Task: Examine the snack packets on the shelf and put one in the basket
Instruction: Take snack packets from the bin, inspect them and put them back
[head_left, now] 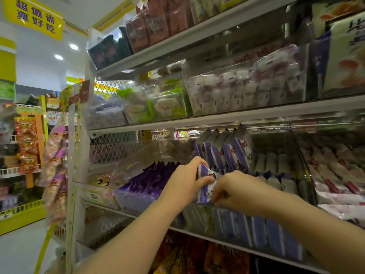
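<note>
A purple and white snack packet (206, 181) stands at the front of a clear shelf bin (256, 226). My left hand (187, 180) grips its left side, thumb across the front. On the packet's right, my right hand (237, 189) pinches the lower edge with curled fingers. Behind them a row of the same purple and white packets (227, 153) stands upright in the bin. No basket is in view.
Left of the hands is a clear bin of dark purple packets (150, 178). Right of them lie pale packets (276, 171) and pink-red ones (339, 175). Shelves above carry clear tubs of sweets (246, 86). An aisle floor (17, 252) and yellow shelving lie at far left.
</note>
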`<action>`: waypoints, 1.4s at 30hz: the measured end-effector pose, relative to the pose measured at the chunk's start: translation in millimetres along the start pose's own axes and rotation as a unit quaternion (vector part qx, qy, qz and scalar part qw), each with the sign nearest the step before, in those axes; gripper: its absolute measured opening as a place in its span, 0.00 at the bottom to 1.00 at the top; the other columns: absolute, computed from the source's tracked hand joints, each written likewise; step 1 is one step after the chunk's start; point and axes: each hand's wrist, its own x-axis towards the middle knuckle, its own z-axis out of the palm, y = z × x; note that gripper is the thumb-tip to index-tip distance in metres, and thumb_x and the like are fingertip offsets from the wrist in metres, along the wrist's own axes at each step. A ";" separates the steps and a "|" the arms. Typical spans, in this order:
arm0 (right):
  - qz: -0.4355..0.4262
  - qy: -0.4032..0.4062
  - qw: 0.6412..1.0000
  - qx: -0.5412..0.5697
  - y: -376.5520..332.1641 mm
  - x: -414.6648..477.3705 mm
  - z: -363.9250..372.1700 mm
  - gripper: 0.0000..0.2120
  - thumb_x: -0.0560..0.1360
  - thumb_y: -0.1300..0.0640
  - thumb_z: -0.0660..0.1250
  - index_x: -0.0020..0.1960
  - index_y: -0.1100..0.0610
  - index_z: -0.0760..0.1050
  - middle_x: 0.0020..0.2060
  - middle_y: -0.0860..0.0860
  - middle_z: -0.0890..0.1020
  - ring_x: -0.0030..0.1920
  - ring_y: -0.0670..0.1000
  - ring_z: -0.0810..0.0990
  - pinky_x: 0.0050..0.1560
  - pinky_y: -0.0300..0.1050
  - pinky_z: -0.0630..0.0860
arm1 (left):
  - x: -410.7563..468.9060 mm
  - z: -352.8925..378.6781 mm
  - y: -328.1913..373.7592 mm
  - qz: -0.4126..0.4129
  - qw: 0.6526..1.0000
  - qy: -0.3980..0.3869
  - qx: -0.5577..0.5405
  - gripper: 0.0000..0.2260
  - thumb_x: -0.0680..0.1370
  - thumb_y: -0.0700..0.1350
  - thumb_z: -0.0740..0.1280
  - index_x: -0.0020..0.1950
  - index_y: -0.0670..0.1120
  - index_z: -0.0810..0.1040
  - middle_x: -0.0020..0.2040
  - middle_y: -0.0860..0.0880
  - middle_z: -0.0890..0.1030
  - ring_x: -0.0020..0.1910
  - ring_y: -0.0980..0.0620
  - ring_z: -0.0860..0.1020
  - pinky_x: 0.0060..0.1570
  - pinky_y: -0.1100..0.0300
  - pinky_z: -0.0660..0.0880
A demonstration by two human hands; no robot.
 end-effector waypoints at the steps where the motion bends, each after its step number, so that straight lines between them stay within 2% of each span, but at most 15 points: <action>1: -0.022 -0.020 0.999 -0.010 -0.7 1.9 -1.9 0.09 0.77 0.55 0.65 0.53 0.47 0.82 0.48 0.44 0.83 0.46 0.45 0.80 0.51 0.46 0.79 | 0.5 0.6 -1.5 0.009 1.000 -0.001 0.006 0.11 0.76 0.50 0.69 0.55 0.50 0.72 0.43 0.51 0.81 0.40 0.54 0.79 0.38 0.62 0.74; 4: -0.080 -0.089 0.991 -0.057 -2.2 7.7 -10.2 0.12 0.78 0.60 0.63 0.55 0.48 0.81 0.50 0.46 0.82 0.47 0.49 0.79 0.53 0.48 0.78 | 1.5 2.9 -4.7 0.029 0.999 0.001 0.024 0.11 0.77 0.51 0.68 0.55 0.50 0.71 0.40 0.53 0.79 0.37 0.56 0.77 0.33 0.67 0.67; 7: -0.102 -0.130 0.983 -0.081 -4.4 12.6 -16.0 0.15 0.78 0.63 0.61 0.57 0.50 0.81 0.52 0.46 0.81 0.45 0.47 0.76 0.48 0.40 0.74 | 3.0 3.6 -6.8 0.038 0.999 0.000 0.036 0.09 0.78 0.50 0.68 0.54 0.52 0.70 0.38 0.54 0.78 0.36 0.58 0.76 0.31 0.68 0.65; 9: -0.098 -0.139 0.982 -0.077 -5.8 14.6 -16.7 0.14 0.78 0.63 0.61 0.58 0.51 0.81 0.52 0.45 0.81 0.42 0.44 0.73 0.45 0.36 0.69 | 2.8 3.7 -8.1 0.040 0.998 0.000 0.041 0.09 0.78 0.50 0.67 0.54 0.52 0.70 0.40 0.52 0.79 0.37 0.55 0.77 0.32 0.66 0.67; 12: -0.084 -0.128 0.986 -0.069 -4.2 14.0 -12.9 0.12 0.78 0.61 0.61 0.55 0.52 0.81 0.51 0.46 0.81 0.43 0.44 0.74 0.48 0.38 0.72 | 1.5 4.5 -9.6 0.036 0.998 0.003 0.050 0.10 0.77 0.51 0.68 0.54 0.53 0.70 0.38 0.54 0.77 0.35 0.57 0.75 0.31 0.66 0.65; 16: -0.046 -0.062 0.997 -0.028 -1.2 8.1 -12.6 0.10 0.78 0.59 0.62 0.53 0.48 0.80 0.48 0.46 0.80 0.46 0.45 0.79 0.53 0.43 0.77 | 4.1 6.1 -6.9 0.016 0.998 0.005 0.058 0.11 0.77 0.52 0.68 0.55 0.53 0.69 0.42 0.51 0.78 0.39 0.54 0.76 0.35 0.61 0.71; 20: 0.023 0.109 0.993 0.034 6.6 5.8 -20.1 0.08 0.78 0.57 0.62 0.52 0.47 0.77 0.46 0.43 0.72 0.48 0.46 0.75 0.53 0.45 0.76 | 1.4 5.7 -6.2 0.015 0.998 0.006 0.062 0.10 0.76 0.52 0.69 0.53 0.54 0.69 0.36 0.52 0.76 0.34 0.57 0.74 0.32 0.61 0.70; 22: 0.051 0.163 0.983 0.071 6.9 5.0 -18.2 0.07 0.79 0.55 0.60 0.51 0.45 0.75 0.46 0.43 0.72 0.48 0.46 0.74 0.52 0.47 0.75 | -1.6 3.8 -6.1 0.023 0.997 -0.007 0.076 0.10 0.76 0.52 0.69 0.53 0.54 0.70 0.37 0.52 0.77 0.34 0.55 0.75 0.33 0.60 0.71; 27: 0.089 0.188 0.962 0.178 3.4 5.8 -8.2 0.06 0.81 0.56 0.55 0.51 0.49 0.71 0.40 0.46 0.76 0.42 0.50 0.78 0.47 0.52 0.78 | -11.4 -8.5 -6.5 0.053 0.985 -0.109 0.122 0.09 0.78 0.50 0.67 0.57 0.53 0.77 0.54 0.52 0.80 0.51 0.51 0.78 0.51 0.52 0.77; 30: 0.095 0.199 0.946 0.239 3.9 5.8 -7.5 0.07 0.82 0.56 0.53 0.51 0.51 0.69 0.37 0.51 0.77 0.36 0.50 0.77 0.40 0.51 0.78 | -19.1 -12.4 -9.6 0.112 0.962 -0.171 0.184 0.12 0.82 0.48 0.59 0.61 0.51 0.79 0.68 0.56 0.73 0.64 0.54 0.73 0.59 0.52 0.74; 32: 0.094 0.198 0.944 0.245 3.4 6.0 -5.5 0.07 0.83 0.56 0.51 0.50 0.50 0.68 0.35 0.51 0.76 0.32 0.49 0.74 0.35 0.48 0.73 | -22.5 -12.9 -9.2 0.094 0.959 -0.193 0.185 0.13 0.83 0.48 0.56 0.61 0.51 0.78 0.67 0.55 0.75 0.64 0.53 0.73 0.58 0.53 0.73; 34: 0.094 0.194 0.942 0.258 2.7 6.3 -3.9 0.07 0.83 0.55 0.51 0.50 0.50 0.67 0.34 0.51 0.75 0.31 0.48 0.72 0.32 0.44 0.70 | -26.2 -13.2 -6.6 0.054 0.963 -0.204 0.167 0.12 0.82 0.49 0.54 0.56 0.53 0.77 0.59 0.51 0.79 0.57 0.51 0.76 0.51 0.56 0.72; 37: 0.090 0.191 0.937 0.278 -0.1 5.0 -6.2 0.07 0.83 0.55 0.52 0.50 0.51 0.68 0.34 0.52 0.76 0.31 0.49 0.73 0.31 0.44 0.72 | -29.1 -14.8 -3.2 0.035 0.960 -0.218 0.170 0.10 0.81 0.49 0.52 0.53 0.56 0.73 0.57 0.47 0.79 0.52 0.49 0.75 0.46 0.57 0.68; 40: 0.082 0.234 0.925 0.286 -4.3 1.0 -20.2 0.07 0.83 0.56 0.52 0.50 0.53 0.69 0.38 0.58 0.79 0.36 0.57 0.78 0.39 0.56 0.76 | -31.1 -16.0 -2.0 0.022 0.958 -0.231 0.171 0.16 0.81 0.49 0.51 0.63 0.55 0.74 0.65 0.48 0.76 0.62 0.47 0.74 0.56 0.54 0.72; 42: 0.071 0.268 0.913 0.299 -9.1 -2.7 -33.5 0.08 0.82 0.57 0.52 0.50 0.53 0.69 0.38 0.60 0.80 0.34 0.56 0.80 0.34 0.53 0.77 | -36.6 -15.3 -3.4 0.008 0.964 -0.226 0.143 0.17 0.82 0.49 0.51 0.68 0.56 0.72 0.69 0.49 0.74 0.67 0.48 0.72 0.63 0.52 0.71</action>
